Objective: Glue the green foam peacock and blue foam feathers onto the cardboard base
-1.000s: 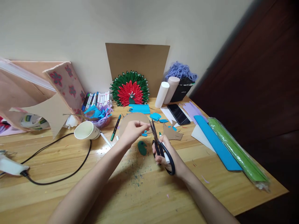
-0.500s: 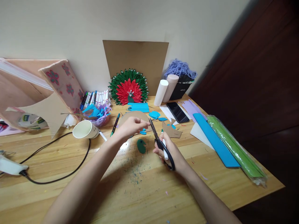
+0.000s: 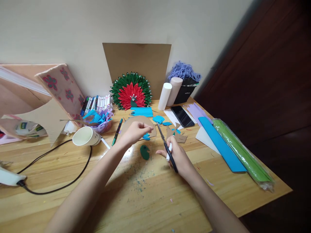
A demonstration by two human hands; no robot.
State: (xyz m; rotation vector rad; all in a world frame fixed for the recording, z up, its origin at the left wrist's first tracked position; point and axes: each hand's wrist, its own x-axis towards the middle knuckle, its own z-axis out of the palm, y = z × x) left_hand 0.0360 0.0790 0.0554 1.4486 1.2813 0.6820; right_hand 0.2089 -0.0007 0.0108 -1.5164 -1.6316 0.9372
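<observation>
My left hand (image 3: pixel 138 131) is closed in a pinch above a round brown cardboard piece (image 3: pixel 131 122); whatever lies between the fingertips is too small to make out. Black-handled scissors (image 3: pixel 167 148) are in my right hand (image 3: pixel 178 153), blades pointing up and away, just right of the left fingertips. The same hand also keeps a white marker (image 3: pixel 170 149) against its palm. On the wood below lies a dark green bird-head cutout (image 3: pixel 144 152). Small blue paper pieces (image 3: pixel 158 119) are scattered behind the blades, near brown cardboard scraps (image 3: pixel 180 137).
A red and green peacock fan (image 3: pixel 132 92) leans on a cardboard sheet (image 3: pixel 138 58). Left are a paper cup (image 3: pixel 84 136), a bowl of paper strips (image 3: pixel 104 124) and a glue gun (image 3: pixel 9 177) with its cable. Right are a phone (image 3: pixel 182 116) and a green roll (image 3: pixel 243 152).
The scissors have tilted and moved slightly away from the left fingertips. My right thumb has stretched out to the left. The whole view has shifted a little.
</observation>
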